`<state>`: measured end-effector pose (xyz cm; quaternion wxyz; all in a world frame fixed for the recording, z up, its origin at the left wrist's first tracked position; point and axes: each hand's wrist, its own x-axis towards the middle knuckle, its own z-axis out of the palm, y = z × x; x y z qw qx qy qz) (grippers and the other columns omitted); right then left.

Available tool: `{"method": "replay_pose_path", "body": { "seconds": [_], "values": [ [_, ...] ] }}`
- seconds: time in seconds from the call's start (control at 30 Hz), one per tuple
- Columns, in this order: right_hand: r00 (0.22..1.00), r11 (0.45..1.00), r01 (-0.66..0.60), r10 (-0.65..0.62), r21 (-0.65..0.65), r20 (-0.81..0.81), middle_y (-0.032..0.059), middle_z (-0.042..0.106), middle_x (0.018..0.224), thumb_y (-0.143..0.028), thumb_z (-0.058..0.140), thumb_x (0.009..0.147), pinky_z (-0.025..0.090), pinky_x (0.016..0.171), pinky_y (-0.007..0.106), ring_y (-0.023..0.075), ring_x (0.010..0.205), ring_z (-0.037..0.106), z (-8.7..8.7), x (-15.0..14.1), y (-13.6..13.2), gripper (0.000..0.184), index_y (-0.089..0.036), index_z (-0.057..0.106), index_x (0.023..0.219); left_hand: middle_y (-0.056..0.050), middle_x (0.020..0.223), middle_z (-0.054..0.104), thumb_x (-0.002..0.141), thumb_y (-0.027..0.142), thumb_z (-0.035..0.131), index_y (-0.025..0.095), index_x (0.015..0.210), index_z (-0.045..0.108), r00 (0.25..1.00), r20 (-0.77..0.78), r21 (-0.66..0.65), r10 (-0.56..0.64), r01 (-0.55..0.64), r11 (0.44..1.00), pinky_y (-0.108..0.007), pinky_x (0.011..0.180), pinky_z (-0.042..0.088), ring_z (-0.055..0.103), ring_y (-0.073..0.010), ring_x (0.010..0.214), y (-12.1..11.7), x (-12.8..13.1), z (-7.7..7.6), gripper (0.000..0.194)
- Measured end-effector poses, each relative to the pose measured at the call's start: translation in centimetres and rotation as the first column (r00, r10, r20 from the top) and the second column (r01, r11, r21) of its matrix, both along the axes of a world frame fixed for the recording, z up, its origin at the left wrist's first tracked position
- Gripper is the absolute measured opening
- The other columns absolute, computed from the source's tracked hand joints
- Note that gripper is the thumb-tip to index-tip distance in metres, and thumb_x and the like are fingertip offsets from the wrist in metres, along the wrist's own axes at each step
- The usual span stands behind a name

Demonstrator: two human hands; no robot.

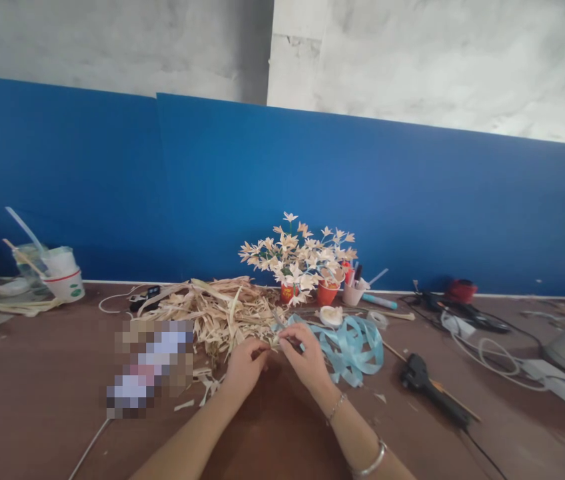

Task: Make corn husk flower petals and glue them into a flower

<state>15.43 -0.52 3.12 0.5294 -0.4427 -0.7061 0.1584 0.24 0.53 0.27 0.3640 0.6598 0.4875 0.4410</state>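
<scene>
Near ribbon (355, 348), pale sliver (276, 343) between pinched hands (246, 365) (307, 357)

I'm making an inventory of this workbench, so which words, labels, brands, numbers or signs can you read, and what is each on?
No text can be read.
White cup: round green mark, too small to read.
Left red cup: yellowish marks, too blurred to read.
Pixelated patch: anything printed there is hidden.

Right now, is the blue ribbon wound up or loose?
Loose: the blue ribbon lies in open, overlapping loops on the brown table, beside the right hand.
</scene>
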Motion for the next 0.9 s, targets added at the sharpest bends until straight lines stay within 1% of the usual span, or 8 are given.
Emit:
{"method": "replay_pose_path", "body": {
  "seconds": [0.2, 0.33, 0.4, 0.47, 0.57, 0.67, 0.77, 0.9],
  "values": [
    [0.999, 1.0, -0.015, 0.015, 0.004, 0.04, 0.0035, 0.057, 0.079, -0.015, 0.053, 0.075, 0.044, 0.066, 0.027, 0.0166, 0.077, 0.054, 0.1, 0.0, 0.0, 0.01, -0.018, 0.06, 0.068, 0.0, 0.07, 0.061, 0.071, 0.019, 0.052, 0.017, 0.071, 0.064, 1.0, -0.02, -0.005, 0.006, -0.006, 1.0, -0.026, 0.058, 0.045, 0.056, -0.0125, 0.053, 0.2, 0.0, -0.3, 0.012],
    [0.998, 1.0, -0.018, 0.016, 0.023, 0.063, 0.0043, 0.057, 0.081, -0.016, 0.052, 0.077, 0.045, 0.072, 0.029, 0.0176, 0.08, 0.054, 0.3, -0.1, -0.2, 0.011, -0.019, 0.061, 0.071, -0.002, 0.076, 0.063, 0.064, 0.012, 0.055, 0.018, 0.077, 0.065, 0.997, -0.051, 0.048, 0.064, -0.061, 0.997, -0.028, 0.066, 0.046, 0.059, -0.0163, 0.069, 0.3, -0.1, -0.3, 0.017],
    [0.997, 0.999, -0.02, 0.016, 0.04, 0.078, 0.005, 0.057, 0.082, -0.016, 0.052, 0.078, 0.045, 0.075, 0.031, 0.0181, 0.081, 0.055, 0.3, -0.1, -0.3, 0.011, -0.019, 0.061, 0.073, -0.003, 0.078, 0.063, 0.062, 0.01, 0.055, 0.018, 0.075, 0.065, 0.995, -0.065, 0.085, 0.07, -0.064, 0.994, -0.029, 0.07, 0.046, 0.059, -0.0177, 0.076, 0.3, -0.1, -0.2, 0.019],
    [0.996, 0.998, -0.017, 0.011, 0.058, 0.094, 0.0057, 0.057, 0.084, -0.016, 0.052, 0.079, 0.045, 0.077, 0.032, 0.0186, 0.083, 0.055, 0.2, -0.1, -0.3, 0.012, -0.019, 0.062, 0.075, -0.003, 0.078, 0.063, 0.061, 0.009, 0.055, 0.018, 0.072, 0.064, 0.996, -0.065, 0.09, 0.058, -0.052, 0.995, -0.029, 0.069, 0.046, 0.059, -0.0179, 0.077, 0.2, -0.1, 0.0, 0.017],
    [0.994, 0.996, -0.002, -0.007, 0.089, 0.109, 0.0063, 0.058, 0.085, -0.017, 0.051, 0.08, 0.046, 0.078, 0.033, 0.0193, 0.085, 0.055, 0.0, 0.0, -0.3, 0.012, -0.02, 0.063, 0.077, -0.002, 0.075, 0.063, 0.063, 0.014, 0.055, 0.017, 0.071, 0.061, 1.0, -0.002, -0.032, 0.017, -0.017, 0.999, -0.026, 0.054, 0.047, 0.061, -0.0156, 0.062, 0.0, 0.0, 0.2, 0.011],
    [0.993, 0.994, 0.005, -0.018, 0.112, 0.117, 0.0064, 0.058, 0.086, -0.017, 0.051, 0.08, 0.046, 0.079, 0.034, 0.0195, 0.086, 0.055, -0.2, 0.0, -0.1, 0.012, -0.02, 0.063, 0.077, 0.001, 0.063, 0.061, 0.065, 0.022, 0.056, 0.018, 0.077, 0.059, 0.993, 0.119, -0.195, -0.023, 0.046, 0.98, -0.023, 0.039, 0.041, 0.06, -0.0157, 0.05, -0.3, 0.2, 0.2, 0.013],
    [0.994, 0.994, 0.001, -0.013, 0.106, 0.109, 0.0065, 0.058, 0.086, -0.017, 0.051, 0.081, 0.046, 0.078, 0.034, 0.0195, 0.085, 0.055, -0.4, 0.1, 0.0, 0.012, -0.02, 0.062, 0.077, 0.002, 0.053, 0.059, 0.064, 0.024, 0.059, 0.017, 0.078, 0.057, 0.978, 0.206, -0.258, -0.034, 0.088, 0.962, -0.021, 0.037, 0.042, 0.062, -0.0171, 0.052, -0.4, 0.4, 0.4, 0.016],
    [0.998, 0.997, 0.036, -0.04, 0.072, 0.054, 0.0064, 0.058, 0.086, -0.017, 0.051, 0.081, 0.046, 0.075, 0.032, 0.019, 0.084, 0.055, -0.6, 0.2, 0.2, 0.011, -0.019, 0.06, 0.077, 0.001, 0.051, 0.06, 0.063, 0.026, 0.062, 0.014, 0.083, 0.058, 0.97, 0.244, -0.311, -0.014, 0.092, 0.946, -0.02, 0.036, 0.041, 0.062, -0.0163, 0.051, -0.3, 0.4, 0.7, 0.024]
  ]
}}
